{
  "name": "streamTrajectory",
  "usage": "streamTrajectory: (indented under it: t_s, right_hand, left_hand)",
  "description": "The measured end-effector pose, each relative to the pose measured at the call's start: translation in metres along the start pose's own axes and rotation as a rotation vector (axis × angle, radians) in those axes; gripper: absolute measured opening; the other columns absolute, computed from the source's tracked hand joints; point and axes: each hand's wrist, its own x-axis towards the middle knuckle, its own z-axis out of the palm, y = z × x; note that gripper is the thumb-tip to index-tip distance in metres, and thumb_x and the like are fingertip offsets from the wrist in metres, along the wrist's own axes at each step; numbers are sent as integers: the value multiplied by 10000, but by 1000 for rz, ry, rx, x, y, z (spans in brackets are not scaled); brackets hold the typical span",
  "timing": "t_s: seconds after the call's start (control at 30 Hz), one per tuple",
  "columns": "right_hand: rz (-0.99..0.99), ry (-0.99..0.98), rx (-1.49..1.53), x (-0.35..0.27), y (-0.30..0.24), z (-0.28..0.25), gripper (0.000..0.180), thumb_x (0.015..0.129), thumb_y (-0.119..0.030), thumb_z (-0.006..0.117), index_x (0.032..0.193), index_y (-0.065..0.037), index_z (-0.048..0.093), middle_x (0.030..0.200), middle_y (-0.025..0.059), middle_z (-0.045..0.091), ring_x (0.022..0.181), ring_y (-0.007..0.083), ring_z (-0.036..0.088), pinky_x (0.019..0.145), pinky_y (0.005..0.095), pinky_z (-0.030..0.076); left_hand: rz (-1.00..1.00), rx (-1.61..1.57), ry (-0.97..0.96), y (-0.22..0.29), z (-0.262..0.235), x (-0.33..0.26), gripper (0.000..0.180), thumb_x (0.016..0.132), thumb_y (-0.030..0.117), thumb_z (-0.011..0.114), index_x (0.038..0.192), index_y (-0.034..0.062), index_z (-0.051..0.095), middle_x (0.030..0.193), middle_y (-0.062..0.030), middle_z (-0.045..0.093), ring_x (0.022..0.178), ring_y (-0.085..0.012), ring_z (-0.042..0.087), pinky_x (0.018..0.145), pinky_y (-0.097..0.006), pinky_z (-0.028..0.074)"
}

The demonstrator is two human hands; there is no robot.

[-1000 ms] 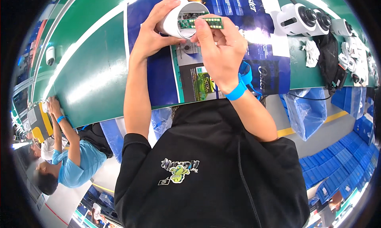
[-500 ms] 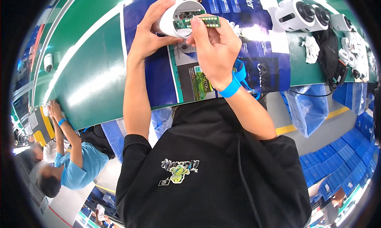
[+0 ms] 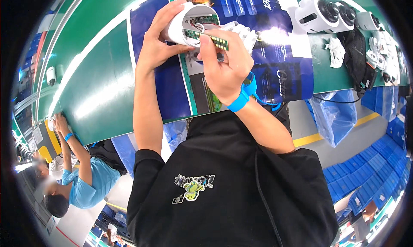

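Observation:
My left hand (image 3: pixel 157 42) is wrapped round a white cylindrical housing (image 3: pixel 174 28), whose open end faces right. Inside the housing, a green circuit board and some wires show. Between thumb and fingers, my right hand (image 3: pixel 228 64) pinches a narrow green circuit board strip (image 3: pixel 220 42) with rows of pale squares. The strip slants down to the right, its left end at the housing's mouth. A blue wrist strap (image 3: pixel 239 102) circles my right wrist. Just behind the right hand lies a bundle of white cable (image 3: pixel 244 34), partly hidden.
A blue printed sheet (image 3: pixel 172 85) covers part of the green table (image 3: pixel 99 92). White cameras with black lenses (image 3: pixel 318 15) stand at the far right, near a black bag (image 3: pixel 356 53) and white cables (image 3: pixel 337 51). At the left, a co-worker in light blue (image 3: pixel 92 182) handles something at the table.
My right hand has shifted left and slightly down. The circuit board strip has turned from nearly level to a downward slant, and more of the white cable bundle shows.

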Motion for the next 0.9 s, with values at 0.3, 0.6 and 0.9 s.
streamTrajectory:
  t_s: [0.3,0.6,0.9]
  right_hand:
    - [34,1,99,-5,6,1,103,841,0,653,927,51,624,869,136,644,624,172,632,514,249,505]
    - [-19,-33,62,-9,7,-1,124,877,25,614,982,87,599,914,146,636,595,134,631,487,230,512]
    - [89,-66,-9,-2,-8,-10,115,858,-2,655,953,58,629,798,95,651,562,103,625,469,205,474]
  left_hand:
    - [29,31,-1,-1,0,2,875,507,41,881,1309,104,538,1400,-99,452,1296,-254,434,1060,-372,393]
    - [45,36,-2,-1,0,3,869,509,39,880,1306,99,538,1391,-104,461,1290,-256,439,1061,-372,392]
    - [67,61,7,0,2,4,871,509,39,880,1308,103,539,1392,-96,454,1277,-247,450,1043,-364,415]
